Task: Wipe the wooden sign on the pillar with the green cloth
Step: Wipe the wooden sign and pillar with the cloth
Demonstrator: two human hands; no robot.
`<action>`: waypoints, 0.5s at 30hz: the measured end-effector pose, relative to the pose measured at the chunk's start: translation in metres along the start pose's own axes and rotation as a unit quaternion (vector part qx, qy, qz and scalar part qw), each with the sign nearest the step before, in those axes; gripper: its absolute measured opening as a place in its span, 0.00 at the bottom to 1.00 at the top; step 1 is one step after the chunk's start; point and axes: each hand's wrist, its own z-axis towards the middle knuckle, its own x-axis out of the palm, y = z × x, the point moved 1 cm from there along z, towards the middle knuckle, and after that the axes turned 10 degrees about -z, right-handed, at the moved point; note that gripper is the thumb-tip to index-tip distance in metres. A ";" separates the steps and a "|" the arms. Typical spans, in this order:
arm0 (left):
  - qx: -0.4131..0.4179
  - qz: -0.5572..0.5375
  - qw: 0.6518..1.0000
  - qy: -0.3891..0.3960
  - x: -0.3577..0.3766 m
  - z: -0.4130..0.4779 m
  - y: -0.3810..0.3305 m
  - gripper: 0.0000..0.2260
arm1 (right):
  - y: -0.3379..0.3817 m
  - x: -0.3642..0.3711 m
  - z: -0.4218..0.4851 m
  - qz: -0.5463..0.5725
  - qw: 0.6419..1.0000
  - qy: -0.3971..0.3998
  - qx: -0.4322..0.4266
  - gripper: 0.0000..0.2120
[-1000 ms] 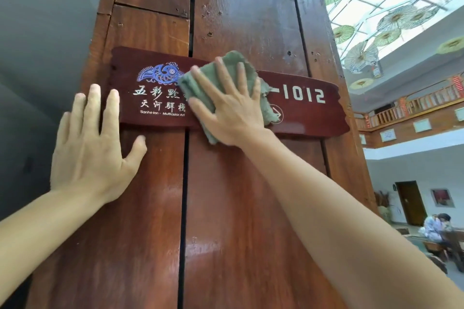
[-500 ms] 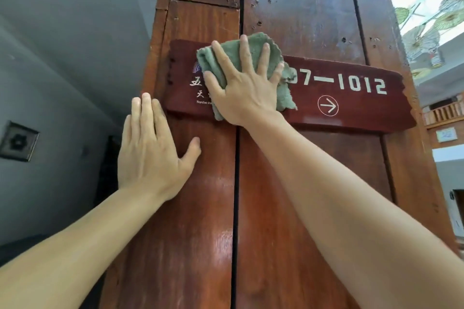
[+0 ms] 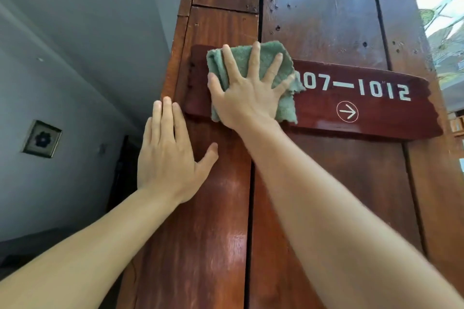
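Observation:
A dark red wooden sign (image 3: 371, 108) with white numbers and an arrow is fixed across the brown wooden pillar (image 3: 326, 20). My right hand (image 3: 248, 98) lies flat with fingers spread on the green cloth (image 3: 286, 108), pressing it against the left part of the sign. The cloth and hand hide the lettering there. My left hand (image 3: 168, 158) rests flat and bare on the pillar just below the sign's left end.
A grey wall and ceiling (image 3: 75, 45) lie to the left, with a small framed square (image 3: 41, 138) on the wall. Bright skylight glass with round hanging decorations (image 3: 442, 20) shows at the far right.
My right hand has slid the cloth leftward along the sign, uncovering more of the numbers and covering the left lettering. The view has swung left. My left hand stays on the pillar.

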 end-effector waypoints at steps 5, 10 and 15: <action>-0.002 -0.006 1.000 0.003 0.002 -0.001 0.002 0.45 | 0.006 0.003 -0.018 -0.030 0.973 -0.030 -0.225 0.30; -0.014 0.003 1.000 0.006 0.002 -0.003 -0.003 0.44 | -0.096 -0.006 0.022 -0.030 0.994 0.023 -0.099 0.29; -0.029 0.010 0.999 0.011 0.001 -0.005 -0.009 0.44 | -0.072 0.007 -0.010 0.000 0.997 0.013 0.077 0.32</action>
